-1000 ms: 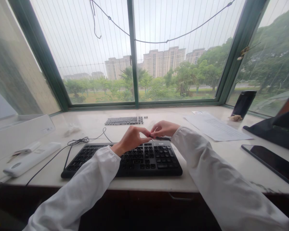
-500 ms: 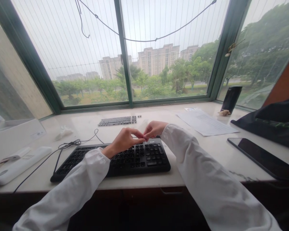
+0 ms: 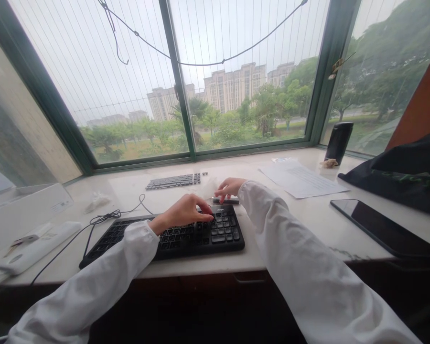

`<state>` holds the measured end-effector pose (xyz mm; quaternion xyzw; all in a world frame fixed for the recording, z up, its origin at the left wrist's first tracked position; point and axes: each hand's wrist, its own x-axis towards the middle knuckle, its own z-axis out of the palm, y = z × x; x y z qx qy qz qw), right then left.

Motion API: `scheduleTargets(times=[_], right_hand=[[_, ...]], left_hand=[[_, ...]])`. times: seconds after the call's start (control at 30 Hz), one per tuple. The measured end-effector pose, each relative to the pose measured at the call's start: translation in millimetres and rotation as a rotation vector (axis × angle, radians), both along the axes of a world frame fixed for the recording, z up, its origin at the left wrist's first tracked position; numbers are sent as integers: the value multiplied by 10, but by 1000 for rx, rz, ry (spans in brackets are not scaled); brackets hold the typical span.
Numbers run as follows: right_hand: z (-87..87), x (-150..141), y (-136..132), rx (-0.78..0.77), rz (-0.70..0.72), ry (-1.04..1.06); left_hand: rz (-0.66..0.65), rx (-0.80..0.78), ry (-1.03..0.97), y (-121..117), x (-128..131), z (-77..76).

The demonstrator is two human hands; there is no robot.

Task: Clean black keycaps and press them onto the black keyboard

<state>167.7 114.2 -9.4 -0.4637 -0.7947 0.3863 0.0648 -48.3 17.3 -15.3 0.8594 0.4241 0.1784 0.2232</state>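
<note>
My left hand (image 3: 184, 210) is over the right part of a black keyboard (image 3: 204, 251), its thumb and forefinger close together at the edge of the number pad. Whatever may be between those fingertips is too small to make out. Beyond the keyboard's back edge, my right hand (image 3: 231, 187) reaches down with fingers apart. Its fingertips are beside a short dark, stick-like tool (image 3: 231, 200) lying on the white countertop; whether they touch it is unclear. Farther back, dark keycaps (image 3: 172, 181) lie in neat rows. A pale, crumpled plastic bag (image 3: 208, 185) is partly hidden behind my hands.
To the left are a tangled cable (image 3: 105, 217), a white power strip (image 3: 39, 248) and a white box (image 3: 28, 203). To the right lie paper sheets (image 3: 304, 181), a phone-like black slab (image 3: 376, 227), a dark bag (image 3: 408, 177) and an upright black cylinder (image 3: 338, 143).
My hands, which met at the fingertips above the keyboard, have parted. The left has lowered toward the number pad; the right has moved back toward the dark tool with fingers spread. The view shifted slightly.
</note>
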Motion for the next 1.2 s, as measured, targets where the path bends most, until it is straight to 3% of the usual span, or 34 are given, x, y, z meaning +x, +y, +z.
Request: scheduleTargets(times=[0.2,1.2], right_hand=[[18,-17,-32,14,2,-33],[12,-33,-47,0,9,-46]], left_hand=[[-4,-66,69,73,19,28],[-68,-111,180,132,82,144]])
